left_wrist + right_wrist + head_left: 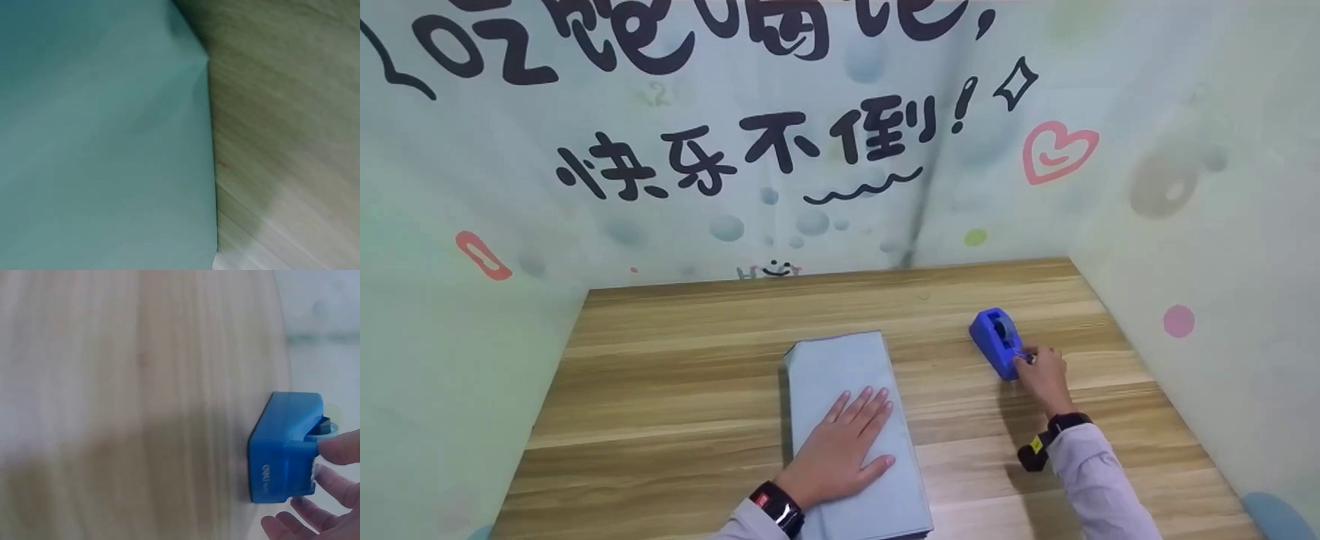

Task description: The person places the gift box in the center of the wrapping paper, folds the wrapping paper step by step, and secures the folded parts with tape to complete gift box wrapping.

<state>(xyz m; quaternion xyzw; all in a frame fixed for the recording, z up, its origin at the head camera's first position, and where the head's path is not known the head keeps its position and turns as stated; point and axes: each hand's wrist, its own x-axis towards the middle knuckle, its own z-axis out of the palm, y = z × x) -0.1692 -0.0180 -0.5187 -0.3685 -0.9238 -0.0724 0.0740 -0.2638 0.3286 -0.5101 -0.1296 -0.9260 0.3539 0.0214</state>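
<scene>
A long, flat parcel in light blue paper [840,367] lies lengthwise on the wooden table, and its folded edge shows in the left wrist view. My left hand [840,454] rests flat on top of it, fingers straight and slightly spread. To the right and farther back stands a blue tape dispenser [996,341] with a clear roll in it. My right hand [1044,375] is at its near end, where thumb and index finger pinch the clear tape [316,471]. The other fingers stay loosely bent beside the dispenser. The left hand is out of the left wrist view.
The wood-grain table [675,375] is bounded by a printed backdrop [780,232] at the back and pale walls on both sides. Between the parcel and the dispenser lies a strip of bare wood. Each wrist wears a dark strapped device.
</scene>
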